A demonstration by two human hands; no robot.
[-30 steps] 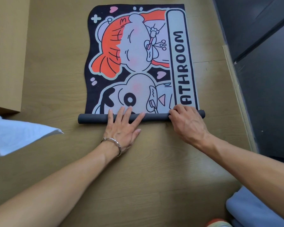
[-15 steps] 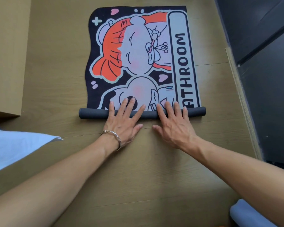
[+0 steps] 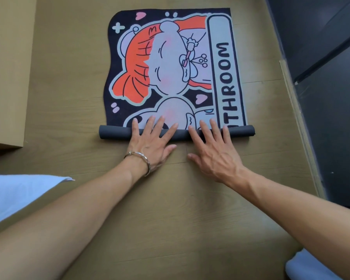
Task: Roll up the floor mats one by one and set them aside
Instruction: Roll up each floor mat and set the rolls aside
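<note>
"Head camera, starting at the left edge: what is there?"

"A brown cardboard box (image 3: 6, 67) stands on the wooden floor (image 3: 170, 219). Below it, at the lower left, a white cloth (image 3: 18, 195) comes into the picture. I cannot tell what it belongs to."

"And the floor mat (image 3: 170, 67)?"

"It lies in the upper middle, printed side up, with cartoon figures and big letters along its right side. Its near end is already wound into a dark roll (image 3: 113, 133) that lies across the floor. The far part is flat."

"What do the hands do?"

"The left hand (image 3: 152, 144) wears a silver bracelet (image 3: 143, 158) on the wrist. It lies flat on the middle of the roll, fingers straight and spread, the tips reaching over onto the printed side. It grasps nothing. The right hand (image 3: 212, 154) is just beside it, further right on the same roll, also flat with straight fingers that press down. Both thumbs are on the near side of the roll, toward the floor."

"Further right?"

"A dark wall (image 3: 321, 98) runs along the floor. In the bottom right corner is a pale blue thing (image 3: 303, 267), cut off by the edge."
</note>
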